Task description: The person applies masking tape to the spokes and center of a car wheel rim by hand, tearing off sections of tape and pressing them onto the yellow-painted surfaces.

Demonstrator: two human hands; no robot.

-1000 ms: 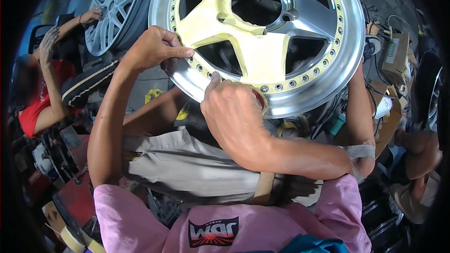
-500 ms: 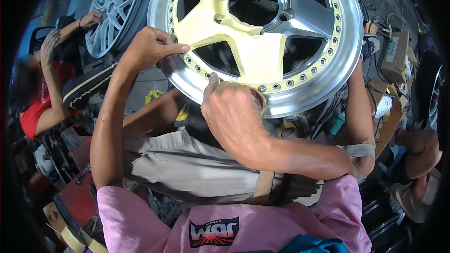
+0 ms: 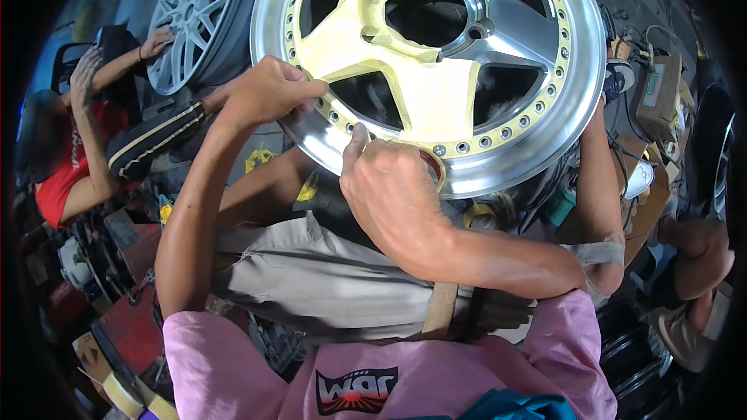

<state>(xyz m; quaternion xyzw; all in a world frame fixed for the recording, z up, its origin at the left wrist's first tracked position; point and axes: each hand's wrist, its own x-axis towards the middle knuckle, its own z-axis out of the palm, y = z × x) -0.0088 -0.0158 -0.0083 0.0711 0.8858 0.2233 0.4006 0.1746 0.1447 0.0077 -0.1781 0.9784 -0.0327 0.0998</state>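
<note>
A large silver wheel rim (image 3: 517, 155) fills the upper middle, its star spokes and bolt ring largely covered in pale yellow masking tape (image 3: 428, 93). My left hand (image 3: 272, 89) is closed at the rim's lower-left edge, thumb on the taped bolt ring; whatever its fingertips pinch is too small to make out. My right hand (image 3: 393, 194) grips a tape roll (image 3: 432, 163) with a red core against the bottom of the rim, its thumb raised toward the bolt ring.
At left, a person in red (image 3: 58, 190) touches a grey multi-spoke wheel (image 3: 183, 19). Cardboard boxes (image 3: 654, 97), cables and tools crowd the right, beside another person's bent leg (image 3: 692, 253). Red machinery (image 3: 120, 311) and more tape (image 3: 124, 393) lie lower left.
My left hand has shifted slightly down and right along the rim. My right hand and tape roll have moved a little right. The co-worker's leg at left has shifted.
</note>
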